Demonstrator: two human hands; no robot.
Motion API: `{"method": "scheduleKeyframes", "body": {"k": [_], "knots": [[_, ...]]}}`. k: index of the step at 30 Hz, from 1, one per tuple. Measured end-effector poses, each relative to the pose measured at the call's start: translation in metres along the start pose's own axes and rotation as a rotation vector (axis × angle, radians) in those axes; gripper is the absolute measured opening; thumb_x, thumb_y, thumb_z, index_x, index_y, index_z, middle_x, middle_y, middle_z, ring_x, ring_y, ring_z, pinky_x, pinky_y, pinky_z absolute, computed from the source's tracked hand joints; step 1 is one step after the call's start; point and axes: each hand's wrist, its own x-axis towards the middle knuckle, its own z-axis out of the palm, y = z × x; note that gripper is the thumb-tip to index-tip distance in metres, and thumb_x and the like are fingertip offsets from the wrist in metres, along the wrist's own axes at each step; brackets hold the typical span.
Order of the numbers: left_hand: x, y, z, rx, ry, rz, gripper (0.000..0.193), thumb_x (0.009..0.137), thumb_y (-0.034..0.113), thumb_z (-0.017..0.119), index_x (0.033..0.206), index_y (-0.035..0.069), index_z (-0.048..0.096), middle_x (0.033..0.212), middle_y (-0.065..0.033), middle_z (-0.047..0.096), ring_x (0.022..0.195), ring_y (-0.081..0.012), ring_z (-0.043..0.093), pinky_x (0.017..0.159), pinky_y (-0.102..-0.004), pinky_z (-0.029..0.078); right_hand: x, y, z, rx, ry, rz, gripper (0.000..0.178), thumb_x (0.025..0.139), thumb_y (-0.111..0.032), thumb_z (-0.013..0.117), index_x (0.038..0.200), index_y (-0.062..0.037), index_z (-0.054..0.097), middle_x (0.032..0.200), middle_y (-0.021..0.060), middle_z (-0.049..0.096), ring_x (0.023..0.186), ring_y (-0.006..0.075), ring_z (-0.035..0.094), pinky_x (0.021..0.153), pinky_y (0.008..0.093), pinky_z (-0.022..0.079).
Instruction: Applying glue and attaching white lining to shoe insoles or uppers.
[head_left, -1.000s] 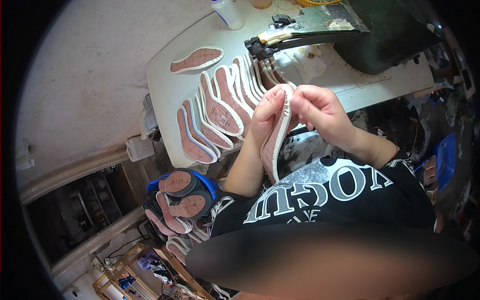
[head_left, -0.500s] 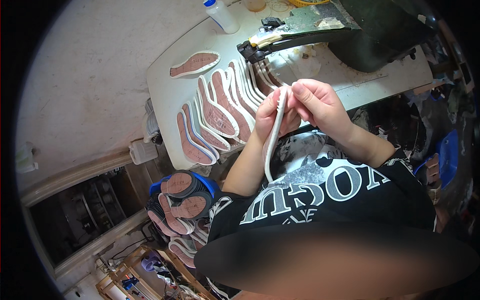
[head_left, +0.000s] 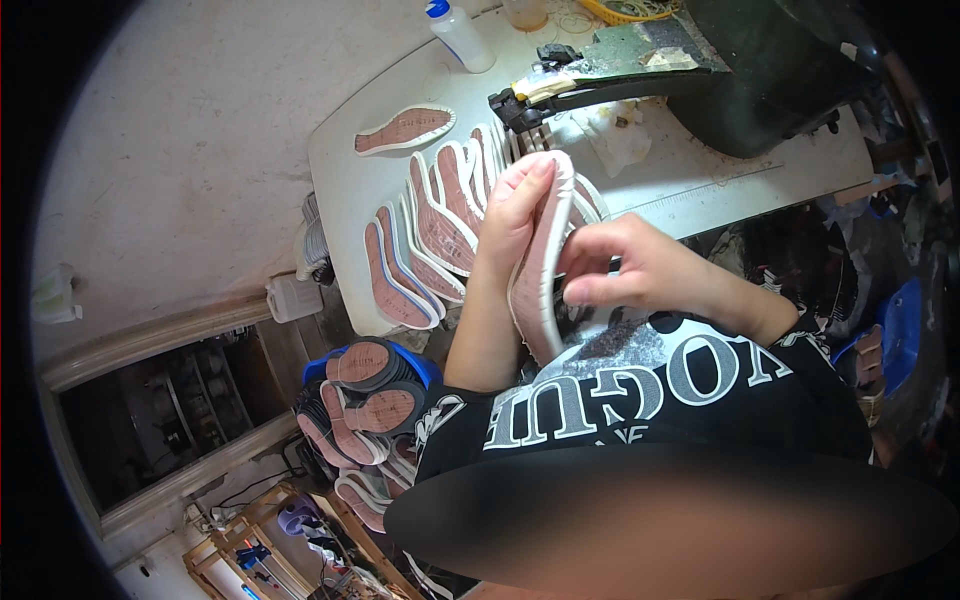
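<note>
My left hand (head_left: pixel 515 205) grips a shoe insole (head_left: pixel 541 262) by its upper end, thumb across the face. The insole is brownish pink with a notched white rim, and stands on edge before my chest. My right hand (head_left: pixel 630 265) is beside the insole's white edge, thumb and forefinger apart and bent toward it; whether the fingertips touch it I cannot tell. Behind my left hand, a row of similar insoles (head_left: pixel 440 222) leans overlapped on the white table (head_left: pixel 345 170). A single insole (head_left: pixel 405 130) lies apart at the far left.
A machine arm (head_left: pixel 610 85) reaches over the table from the right. At the back stands a white bottle (head_left: pixel 462 38) with a blue cap. A blue bin (head_left: pixel 425 365) of stacked soles is at lower left, below a white jug (head_left: pixel 295 297). A blue container (head_left: pixel 900 340) sits far right.
My right hand has left the insole's upper end and moved down along its edge, fingers parting. The insole has turned, showing more of its pink face. My left hand has shifted slightly up and left.
</note>
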Motion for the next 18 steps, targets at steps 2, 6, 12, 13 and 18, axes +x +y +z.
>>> {"method": "scheduleKeyframes", "body": {"k": [2,6,12,13,18], "knots": [[0.006,0.012,0.012,0.213,0.134,0.066,0.022,0.097,0.024,0.054,0.095,0.004,0.063,0.078,0.0021,0.063,0.066,-0.0029,0.055,0.058,-0.0181,0.044,0.004,0.01,0.009,-0.07,0.046,-0.065,0.035,0.088,-0.031,0.066,0.097,0.0024,0.062,0.08,0.0077,0.066,0.071,0.0125,0.061,0.064,0.026,0.049],[0.012,0.028,0.012,0.288,0.247,0.142,0.023,0.096,0.022,0.055,0.096,0.002,0.064,0.082,0.0005,0.065,0.067,-0.0038,0.056,0.061,-0.0194,0.045,0.018,0.024,0.015,0.291,0.123,0.038,0.026,0.093,-0.024,0.059,0.1,0.0006,0.061,0.079,0.0019,0.063,0.067,0.0064,0.056,0.06,0.0223,0.047],[0.023,0.042,0.0,0.334,0.239,0.011,0.025,0.093,0.023,0.06,0.097,-0.001,0.066,0.082,-0.0032,0.067,0.065,-0.0065,0.058,0.06,-0.0212,0.047,0.037,0.015,0.002,0.371,0.183,-0.034,0.021,0.095,-0.019,0.053,0.099,-0.0002,0.061,0.079,-0.0011,0.06,0.064,0.0045,0.053,0.055,0.0209,0.044],[0.028,0.046,-0.003,0.37,0.256,-0.021,0.026,0.092,0.024,0.061,0.096,-0.001,0.066,0.081,-0.0036,0.066,0.064,-0.0066,0.058,0.06,-0.0213,0.047,0.042,0.014,0.001,0.408,0.18,-0.034,0.021,0.095,-0.019,0.053,0.098,-0.0002,0.061,0.079,-0.001,0.061,0.064,0.005,0.053,0.055,0.021,0.044],[0.054,0.057,-0.027,0.45,0.204,-0.032,0.023,0.088,0.02,0.065,0.081,-0.002,0.067,0.073,-0.0037,0.065,0.061,-0.008,0.057,0.056,-0.0212,0.046,0.064,0.013,-0.013,0.455,0.174,-0.003,0.021,0.093,-0.022,0.054,0.096,-0.0025,0.063,0.077,-0.0001,0.062,0.062,0.007,0.056,0.055,0.0228,0.047]]}}
